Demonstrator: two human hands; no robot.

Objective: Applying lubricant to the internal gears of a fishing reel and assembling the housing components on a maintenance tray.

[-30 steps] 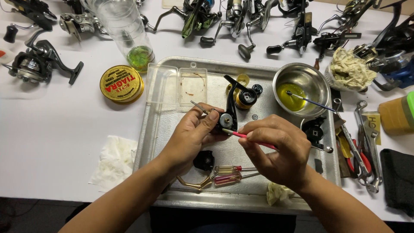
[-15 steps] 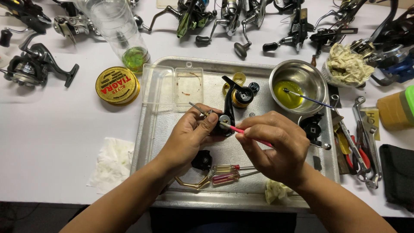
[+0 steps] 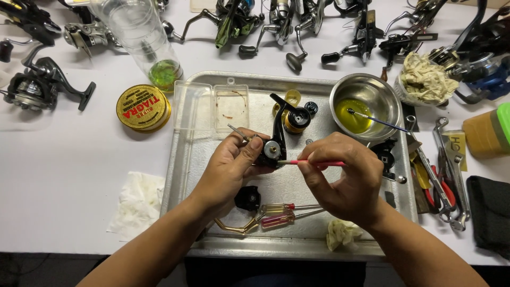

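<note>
Reel body (image 3: 273, 146) between left fingers (image 3: 249, 151), pink brush (image 3: 311, 162) touching

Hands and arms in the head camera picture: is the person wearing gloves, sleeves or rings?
No. The left hand and right hand are bare, with no gloves, rings or watch showing. Both forearms are uncovered too; no sleeve reaches into view. Fingernails are short and plain.

We see the left hand (image 3: 231, 167) holding a black fishing reel body (image 3: 273, 146) above the metal tray (image 3: 186, 159). The right hand (image 3: 345, 178) pinches a thin pink tool (image 3: 311, 162), and its tip touches the reel. Two small screwdrivers (image 3: 284, 213) lie near on the tray. A steel bowl (image 3: 366, 101) with yellow liquid stands far right.
</note>
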